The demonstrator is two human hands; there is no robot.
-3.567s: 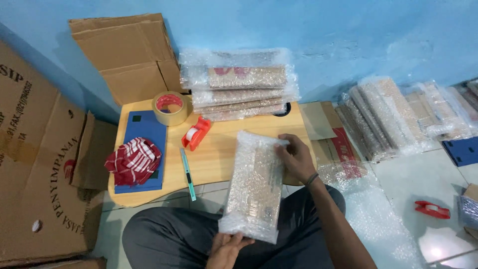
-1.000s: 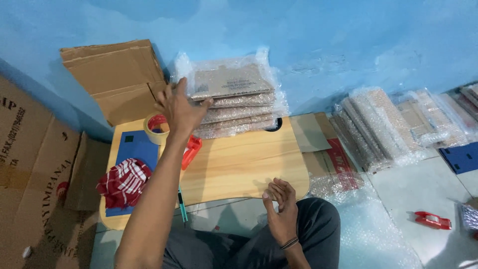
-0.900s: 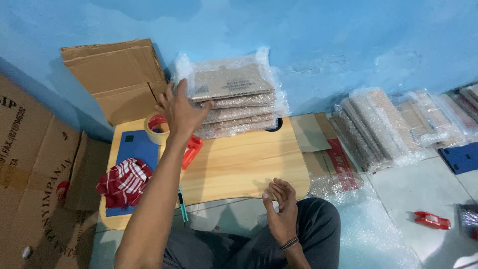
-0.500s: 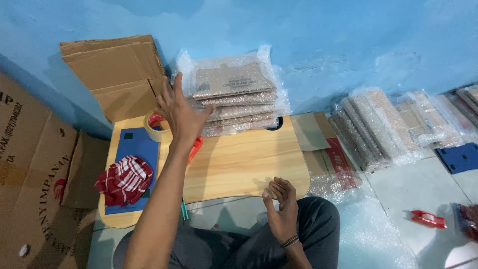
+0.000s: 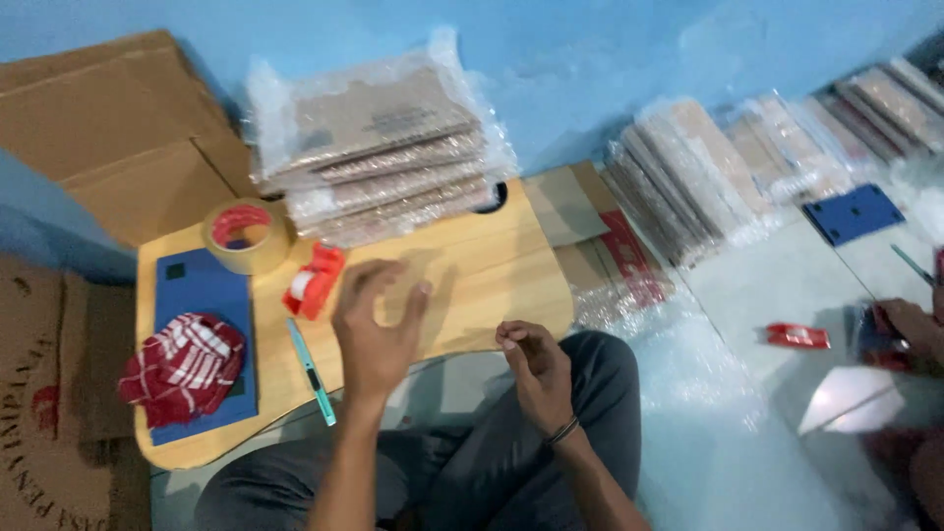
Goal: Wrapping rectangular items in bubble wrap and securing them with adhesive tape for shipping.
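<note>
My left hand [image 5: 374,324] hovers empty over the wooden lap table [image 5: 482,280], fingers spread and curled. My right hand [image 5: 531,369] rests at the table's near edge above my lap, fingers loosely bent, holding nothing. A stack of bubble-wrapped flat packs [image 5: 379,147] lies at the table's far side against the blue wall. Just left of my left hand sit a red tape dispenser [image 5: 313,280] and a teal cutter [image 5: 311,369].
A roll of brown tape [image 5: 243,234], a blue board [image 5: 202,339] and a red-and-white cloth [image 5: 182,366] lie on the table's left. Cardboard boxes [image 5: 108,128] stand at left. More wrapped packs [image 5: 708,177] line the right. Another person's hand [image 5: 910,329] is at the far right, near a red dispenser [image 5: 798,336].
My left hand has pulled back from the stack of wrapped packs to the middle of the table. The pack I held earlier now lies on the stack. The view shifted right.
</note>
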